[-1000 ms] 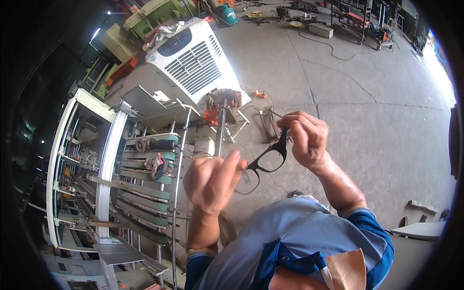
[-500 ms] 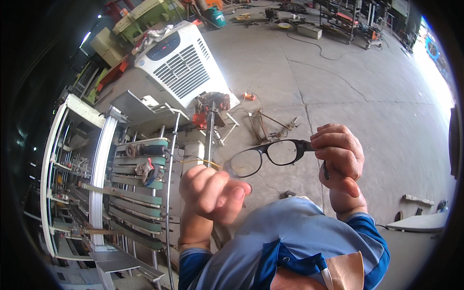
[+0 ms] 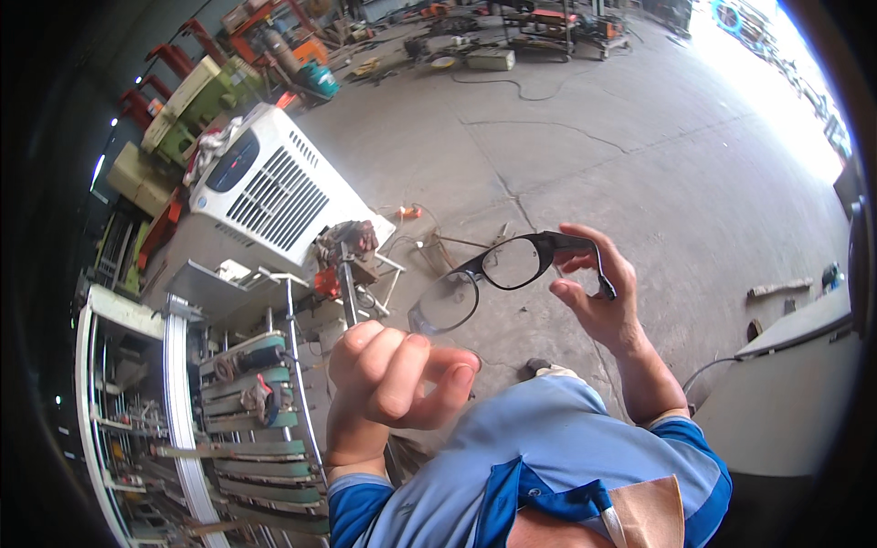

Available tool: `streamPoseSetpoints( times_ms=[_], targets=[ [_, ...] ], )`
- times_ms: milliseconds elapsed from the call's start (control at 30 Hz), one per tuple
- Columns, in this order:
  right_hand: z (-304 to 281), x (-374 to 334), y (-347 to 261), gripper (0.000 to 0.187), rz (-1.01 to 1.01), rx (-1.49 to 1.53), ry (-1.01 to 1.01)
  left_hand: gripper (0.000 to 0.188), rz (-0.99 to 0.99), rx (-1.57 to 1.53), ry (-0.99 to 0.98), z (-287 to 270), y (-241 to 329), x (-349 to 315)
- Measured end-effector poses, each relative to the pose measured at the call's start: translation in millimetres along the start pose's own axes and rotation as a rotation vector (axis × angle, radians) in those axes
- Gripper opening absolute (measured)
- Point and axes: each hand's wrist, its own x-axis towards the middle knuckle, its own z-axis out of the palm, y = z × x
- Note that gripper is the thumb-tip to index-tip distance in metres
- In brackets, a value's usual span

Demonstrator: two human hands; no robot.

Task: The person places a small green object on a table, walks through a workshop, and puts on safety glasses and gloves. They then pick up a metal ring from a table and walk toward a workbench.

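A pair of black-framed eyeglasses (image 3: 473, 268) with clear lenses hangs tilted between my hands, its left lens lower and blurred. My left hand (image 3: 388, 373) is closed, fingers curled toward the thumb, beside the left lens; the temple arm on that side is hidden behind the fingers. On the other side, the right temple arm (image 3: 574, 244) runs through my right hand (image 3: 607, 306). Its fingers lie behind that arm, the thumb stands apart below, and the curved tip rests near the palm.
Left of my hands stand a metal rack (image 3: 174, 402) with green slats (image 3: 265, 470) and a white vented machine (image 3: 274, 192). A vise-like tool (image 3: 352, 251) sits in front of it. At right is a pale cabinet (image 3: 786, 384); a wheeled cart (image 3: 539, 32) stands far back.
The right hand's grip has loosened, with its thumb and fingers now spread around the temple arm. The glasses tilt more steeply. My view has turned, shifting the background leftward.
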Motion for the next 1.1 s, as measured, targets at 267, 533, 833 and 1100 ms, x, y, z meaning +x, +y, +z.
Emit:
streamPoseSetpoints(
  times_ms=[267,533,833,1100],
  targets=[
    [-0.8,-15.9,2.3,0.035,0.118,0.091,0.193,0.039,0.128,-0.122,0.024,17.3,1.8,16.2],
    [-6.5,2.2,13.0,0.026,0.032,0.218,0.463,0.040,-0.038,-0.051,0.079,79.7,0.2,16.1],
    [-0.6,24.0,5.1,0.020,0.140,0.379,0.460,0.046,-0.251,-0.202,0.083,101.9,22.7,-9.0],
    [8.8,37.6,-3.2,0.018,0.261,0.589,0.438,0.042,-0.290,-0.187,0.093,99.0,35.0,-13.3]
  ],
)
